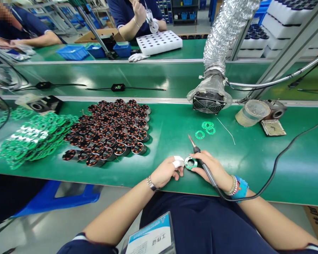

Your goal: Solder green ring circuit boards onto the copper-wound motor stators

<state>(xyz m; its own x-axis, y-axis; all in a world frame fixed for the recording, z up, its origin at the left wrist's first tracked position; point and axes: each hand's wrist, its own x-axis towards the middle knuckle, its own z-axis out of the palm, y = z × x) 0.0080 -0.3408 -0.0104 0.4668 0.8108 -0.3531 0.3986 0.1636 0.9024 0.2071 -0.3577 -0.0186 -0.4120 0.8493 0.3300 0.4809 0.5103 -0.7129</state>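
Note:
Near the front edge of the bench, a green ring-shaped circuit board point(187, 167) lies between my two hands. My left hand point(168, 171), its fingertips wrapped in white tape, is closed on the ring's left edge. A soldering iron point(207, 173) lies in the grip of my right hand point(216, 169), its tip pointing up and away from me. Fingers of that same hand also touch the ring's right side. Whether a metal housing sits under the ring is hard to see. Several loose green rings point(200, 134) lie beyond, beside a thin length of solder wire point(229, 133).
Many motor stators point(121, 149) with copper windings stand grouped at left, beside a heap of green circuit boards point(42, 137). A fan on a foil duct point(209, 102) hangs at the back. Rightward are a round tub point(251, 113) and a sponge tray point(273, 127). Two people work opposite.

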